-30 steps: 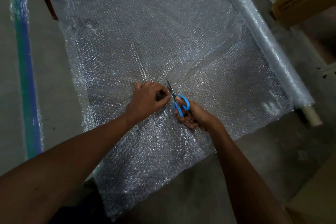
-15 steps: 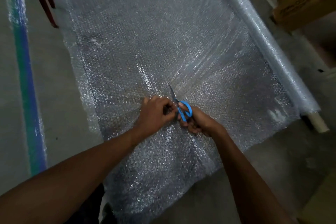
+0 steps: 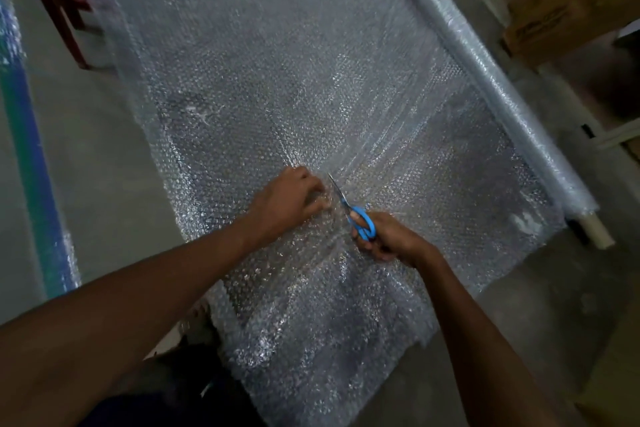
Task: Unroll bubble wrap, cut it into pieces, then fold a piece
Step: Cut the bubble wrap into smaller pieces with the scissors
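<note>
A wide sheet of bubble wrap [image 3: 277,80] is spread flat on the concrete floor [image 3: 104,166], and its uncut remainder is wound on the roll [image 3: 485,73] that lies along the sheet's right edge, with a bare cardboard core showing at the near end. Near the middle of the sheet, the wrap is pinched and bunched by the left hand [image 3: 291,201], whose fingers are curled round a gathered fold just beside the blades. The scissors [image 3: 353,215], blue in the handle, are gripped by the right hand [image 3: 388,239], its fingers threaded through the loops; the blades are pointed away from the person, into the sheet, and how far they are parted cannot be told. Creases are seen to radiate from the pinched spot, so the film is judged to be pulled taut there. The cutting step is judged to be in hand, with folding not yet begun. The material can be expected to handle as very light, soft and limp, somewhat slick, and prone to bunching or slipping between the blades unless tension is kept; it is best held close to the cut line. A red chair leg [image 3: 65,28] is seen at the far left corner, and a cardboard box [image 3: 571,0] beyond the roll.
</note>
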